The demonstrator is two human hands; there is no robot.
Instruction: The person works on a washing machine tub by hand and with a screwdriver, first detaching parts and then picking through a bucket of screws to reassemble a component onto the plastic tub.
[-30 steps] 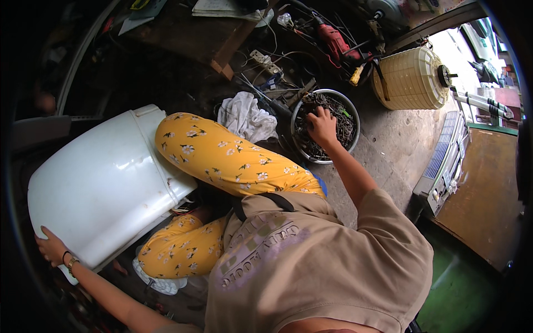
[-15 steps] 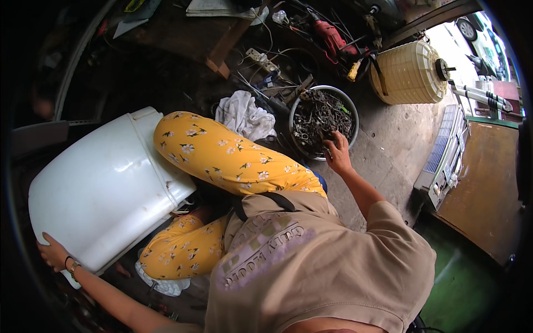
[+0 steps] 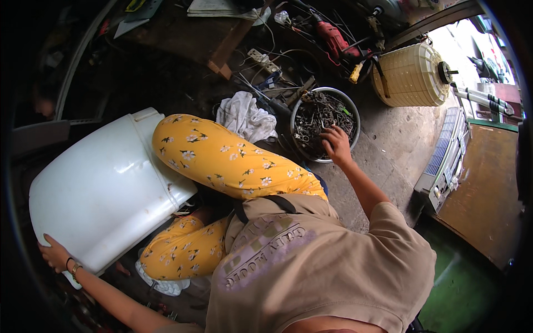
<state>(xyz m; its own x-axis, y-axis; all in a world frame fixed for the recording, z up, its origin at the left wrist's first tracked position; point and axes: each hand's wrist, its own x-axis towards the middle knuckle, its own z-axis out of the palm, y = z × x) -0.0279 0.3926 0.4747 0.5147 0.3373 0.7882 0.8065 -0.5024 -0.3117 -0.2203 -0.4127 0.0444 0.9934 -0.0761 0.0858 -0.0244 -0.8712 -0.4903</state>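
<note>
A large white glossy appliance housing (image 3: 105,183) lies tilted at the left, against my bent leg. My left hand (image 3: 54,254) lies on its near left corner with the fingers stretched out. Right of my knee stands a round metal basin (image 3: 356,119) with a heap of dark screws and small metal hardware (image 3: 319,114) in it. Over its near right part hangs my right hand (image 3: 337,145), fingers bent and apart at the loose pieces. The fingertips partly blend into the dark heap, and I see no piece clearly held.
A crumpled white cloth (image 3: 244,116) lies left of the basin. Behind are a power strip (image 3: 264,60), cables and a red power drill (image 3: 333,39). A cream ribbed plastic drum (image 3: 408,75) stands far right, near a grilled panel (image 3: 444,152) and a brown board (image 3: 480,188).
My right hand has shifted slightly within the basin, its fingers less dipped into the heap. The left hand stays on the white housing.
</note>
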